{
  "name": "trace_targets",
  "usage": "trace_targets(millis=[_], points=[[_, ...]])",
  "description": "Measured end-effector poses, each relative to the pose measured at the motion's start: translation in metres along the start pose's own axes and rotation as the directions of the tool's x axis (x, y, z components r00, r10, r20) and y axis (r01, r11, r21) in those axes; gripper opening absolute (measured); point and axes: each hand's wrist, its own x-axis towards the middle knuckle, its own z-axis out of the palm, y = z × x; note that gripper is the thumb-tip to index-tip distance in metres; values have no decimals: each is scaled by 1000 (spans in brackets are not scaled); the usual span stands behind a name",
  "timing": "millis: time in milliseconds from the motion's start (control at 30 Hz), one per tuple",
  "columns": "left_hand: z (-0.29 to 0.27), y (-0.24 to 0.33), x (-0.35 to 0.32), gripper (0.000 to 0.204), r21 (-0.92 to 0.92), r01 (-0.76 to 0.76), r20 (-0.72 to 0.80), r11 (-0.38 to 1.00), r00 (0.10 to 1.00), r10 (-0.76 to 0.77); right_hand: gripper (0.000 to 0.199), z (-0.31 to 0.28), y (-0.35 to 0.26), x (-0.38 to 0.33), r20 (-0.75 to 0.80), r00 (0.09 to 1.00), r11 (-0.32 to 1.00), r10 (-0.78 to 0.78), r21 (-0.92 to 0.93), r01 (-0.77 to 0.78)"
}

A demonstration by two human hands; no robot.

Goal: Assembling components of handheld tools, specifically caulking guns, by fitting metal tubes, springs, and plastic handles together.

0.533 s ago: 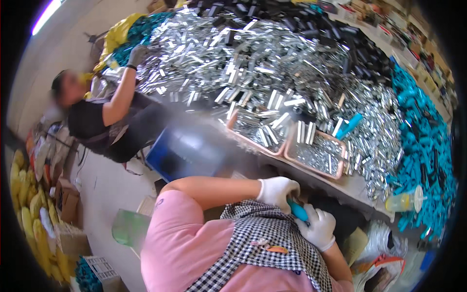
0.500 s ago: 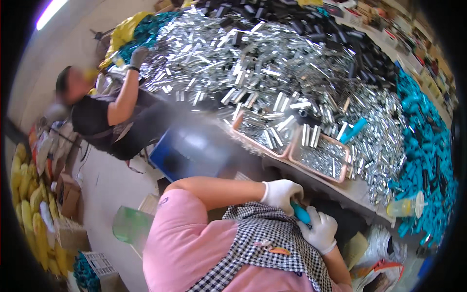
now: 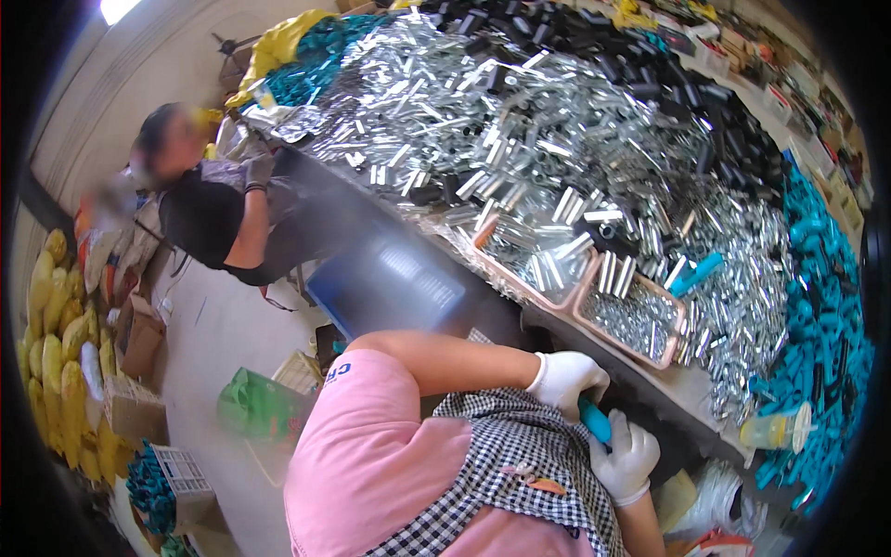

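We count two shallow trays [image 3: 665,345], two white-gloved hands [image 3: 568,381], one teal handle [image 3: 595,420], and one co-worker [image 3: 218,209].

Low in the frame, two white-gloved hands, the left hand [image 3: 568,379] and the right hand [image 3: 626,457], grip a teal tube [image 3: 595,420] above a checked apron [image 3: 520,464]. Upper right, silver tubes [image 3: 520,139] heap the table [image 3: 650,395]; upper left, a co-worker [image 3: 213,204] leans in.

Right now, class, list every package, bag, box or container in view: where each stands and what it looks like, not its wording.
Yellow sacks: stacked at the far left, bulging.
Cardboard box: on the floor beside the sacks, brown, open.
Green bag: on the floor left of the pink sleeve, crumpled.
Yellowish plastic cup: right table edge, translucent.
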Motion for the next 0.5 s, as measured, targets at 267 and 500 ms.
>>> trace_targets(millis=[267, 500], points=[[-16, 18, 4, 41, 56, -26, 89, 998, 996, 21, 52, 0, 12, -12, 436, 870, 787, 230, 443, -429], [-50, 23, 67, 27, 260, 198, -426, 945, 902, -72, 52, -9, 27, -44, 164, 883, 769, 440, 439, -465]])
